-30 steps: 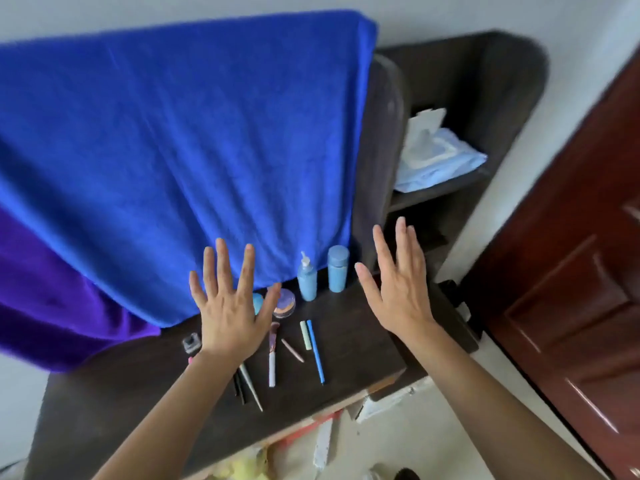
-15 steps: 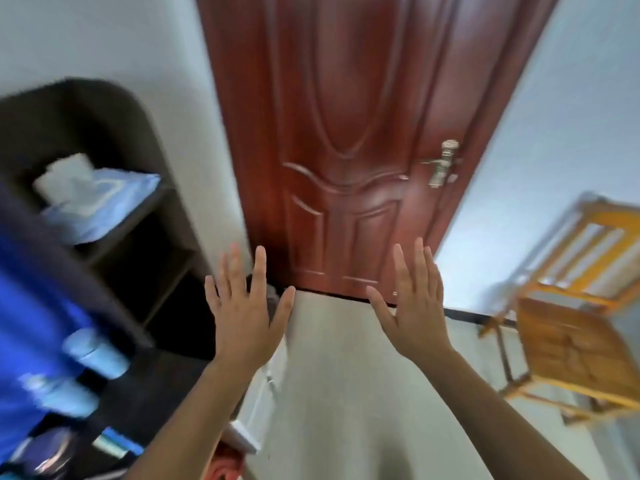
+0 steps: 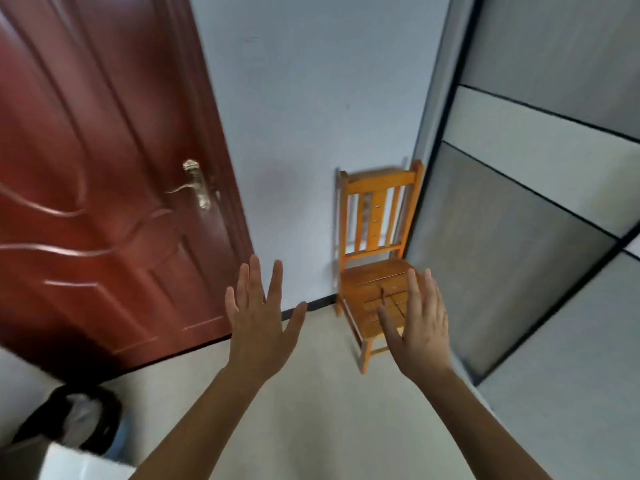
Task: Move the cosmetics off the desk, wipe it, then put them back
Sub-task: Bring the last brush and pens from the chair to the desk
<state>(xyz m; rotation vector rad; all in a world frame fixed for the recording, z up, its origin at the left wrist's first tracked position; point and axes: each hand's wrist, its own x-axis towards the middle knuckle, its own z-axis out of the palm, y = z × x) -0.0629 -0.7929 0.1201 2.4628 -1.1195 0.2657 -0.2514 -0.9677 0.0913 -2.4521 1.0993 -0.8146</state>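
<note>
Neither the desk nor the cosmetics are in view now. My left hand (image 3: 260, 322) is raised in front of me, palm away, fingers spread, holding nothing. My right hand (image 3: 417, 323) is held up the same way, fingers apart and empty, in front of the seat of an orange wooden chair (image 3: 375, 216) that stands against the white wall.
A red-brown door (image 3: 104, 188) with a metal handle (image 3: 195, 187) fills the left. Grey wardrobe panels (image 3: 540, 209) run along the right. A black bin (image 3: 74, 422) with a light liner sits low on the left, beside a white box corner (image 3: 83, 467). Pale floor (image 3: 311, 393) lies ahead.
My view has swung right, away from the desk with its cosmetics and blue cloth, past the door to the chair and wardrobe. Both hands stay raised, open and empty.
</note>
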